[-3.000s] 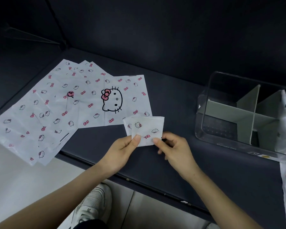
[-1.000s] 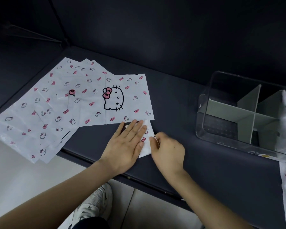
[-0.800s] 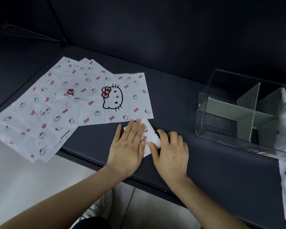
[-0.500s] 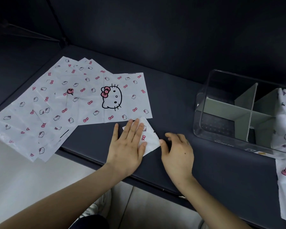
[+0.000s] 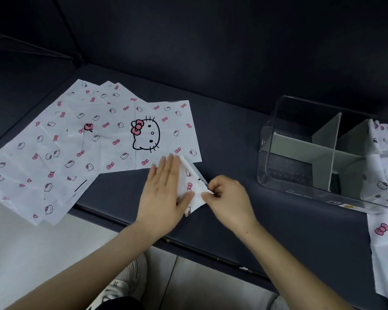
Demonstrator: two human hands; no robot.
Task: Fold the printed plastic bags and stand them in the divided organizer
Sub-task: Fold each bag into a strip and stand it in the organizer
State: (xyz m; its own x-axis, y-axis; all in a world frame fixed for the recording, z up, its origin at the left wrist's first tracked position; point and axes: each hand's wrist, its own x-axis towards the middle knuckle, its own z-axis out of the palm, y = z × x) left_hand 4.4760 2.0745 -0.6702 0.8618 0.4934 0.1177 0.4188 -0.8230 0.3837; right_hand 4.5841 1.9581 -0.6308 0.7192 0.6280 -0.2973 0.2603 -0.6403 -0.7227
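You're pinning the folded bag [image 5: 192, 186] flat under open left hand [image 5: 164, 193] near the surface's front edge; right hand [image 5: 227, 198] pinching its corner — crease firmly

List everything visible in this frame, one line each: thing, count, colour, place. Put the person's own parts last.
Folded bag: one, white with pink bows, on the table between both hands.
Flat bags: several overlapping, exact count unclear, white printed, table left.
Organizer: one, clear with grey dividers, table right.
Bags at organizer: count unclear, white printed, right compartments and draped over the right edge.
Table: one, dark grey.
Shoe: one, white, on the floor below.
Left hand: flat, pressing the folded bag.
Right hand: pinching the folded bag's right corner.
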